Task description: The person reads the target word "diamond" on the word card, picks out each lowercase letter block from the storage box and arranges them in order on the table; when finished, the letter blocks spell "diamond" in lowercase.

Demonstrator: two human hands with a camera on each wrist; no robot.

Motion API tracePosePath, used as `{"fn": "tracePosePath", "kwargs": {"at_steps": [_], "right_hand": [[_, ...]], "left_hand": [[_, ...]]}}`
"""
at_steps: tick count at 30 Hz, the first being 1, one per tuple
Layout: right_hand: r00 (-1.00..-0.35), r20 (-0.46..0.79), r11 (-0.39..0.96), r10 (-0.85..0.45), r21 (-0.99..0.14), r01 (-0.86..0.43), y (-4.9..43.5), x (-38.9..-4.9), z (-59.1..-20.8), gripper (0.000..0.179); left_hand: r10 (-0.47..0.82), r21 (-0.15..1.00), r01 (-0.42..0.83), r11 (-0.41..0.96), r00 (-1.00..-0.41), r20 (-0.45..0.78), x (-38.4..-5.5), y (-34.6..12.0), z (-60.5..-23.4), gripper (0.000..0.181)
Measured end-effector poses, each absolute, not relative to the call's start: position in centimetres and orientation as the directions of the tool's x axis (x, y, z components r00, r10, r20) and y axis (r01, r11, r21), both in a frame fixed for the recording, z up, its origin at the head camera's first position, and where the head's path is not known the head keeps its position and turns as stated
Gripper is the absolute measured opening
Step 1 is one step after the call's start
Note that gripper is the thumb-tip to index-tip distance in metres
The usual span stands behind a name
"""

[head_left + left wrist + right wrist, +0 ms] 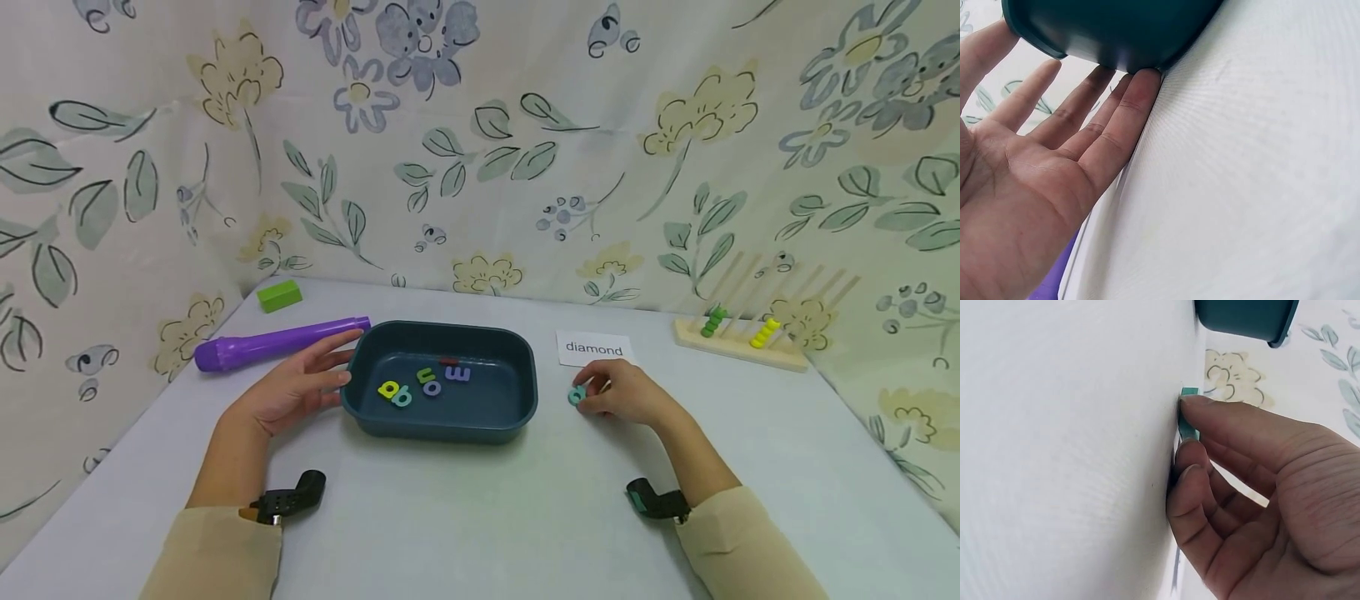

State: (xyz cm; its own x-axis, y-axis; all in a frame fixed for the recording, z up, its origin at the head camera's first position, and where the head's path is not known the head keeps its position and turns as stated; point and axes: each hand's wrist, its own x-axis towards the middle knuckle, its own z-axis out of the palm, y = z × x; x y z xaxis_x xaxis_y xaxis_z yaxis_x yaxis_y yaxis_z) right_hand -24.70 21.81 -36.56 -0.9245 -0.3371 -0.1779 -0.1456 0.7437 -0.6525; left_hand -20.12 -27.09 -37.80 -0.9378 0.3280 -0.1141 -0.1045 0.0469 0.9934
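Observation:
My left hand [303,387] touches the left end of a dark teal tray [450,432] with its fingers extended. In the left wrist view its fingertips meet the wall of the tray [1116,44]. Between thumb and fingers, my right hand [626,392] pinches a small teal letter [576,395] at the tabletop, to the right of the tray. Seen from the right wrist, the teal letter [1189,412] stands on edge; which letter it is, I cannot tell. Just beyond that hand lies a white card [592,347] printed "diamond", its lower edge partly covered by the hand.
Several coloured letters lie in the tray, among them a purple m [457,375] and a green n [425,375]. A purple toy microphone [277,343] and a green block [279,296] lie at the back left. A wooden peg stand [738,346] with green and yellow beads stands back right.

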Motion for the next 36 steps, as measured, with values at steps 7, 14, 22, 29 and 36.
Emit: {"fn": "tracePosePath", "kwargs": {"at_steps": [7,14,22,29,36], "right_hand": [[-0.917,-0.190,0.743,-0.350,-0.653,-0.148,21.4,-24.8,-36.6,0.028],[-0.907,-0.205,0.738,-0.368,-0.657,-0.151,21.2,-24.6,-36.4,0.031],[-0.890,-0.244,0.745,-0.385,-0.651,-0.144,21.1,-24.5,-35.7,0.036],[-0.875,-0.262,0.753,-0.406,-0.639,-0.158,21.1,-24.5,-35.1,0.037],[-0.882,-0.277,0.775,-0.382,-0.615,-0.143,21.3,-25.0,-34.5,0.037]], "left_hand": [[0.316,0.992,-0.109,0.057,-0.941,-0.121,-20.1,-27.2,-37.9,0.072],[0.307,0.992,-0.104,0.071,-0.944,-0.121,-20.0,-27.3,-38.0,0.072],[0.317,0.993,-0.103,0.056,-0.941,-0.116,-19.9,-27.3,-38.0,0.073],[0.324,0.994,-0.099,0.053,-0.940,-0.111,-19.9,-27.2,-37.9,0.073],[0.320,0.993,-0.102,0.063,-0.940,-0.117,-19.9,-27.1,-37.7,0.070]]}}
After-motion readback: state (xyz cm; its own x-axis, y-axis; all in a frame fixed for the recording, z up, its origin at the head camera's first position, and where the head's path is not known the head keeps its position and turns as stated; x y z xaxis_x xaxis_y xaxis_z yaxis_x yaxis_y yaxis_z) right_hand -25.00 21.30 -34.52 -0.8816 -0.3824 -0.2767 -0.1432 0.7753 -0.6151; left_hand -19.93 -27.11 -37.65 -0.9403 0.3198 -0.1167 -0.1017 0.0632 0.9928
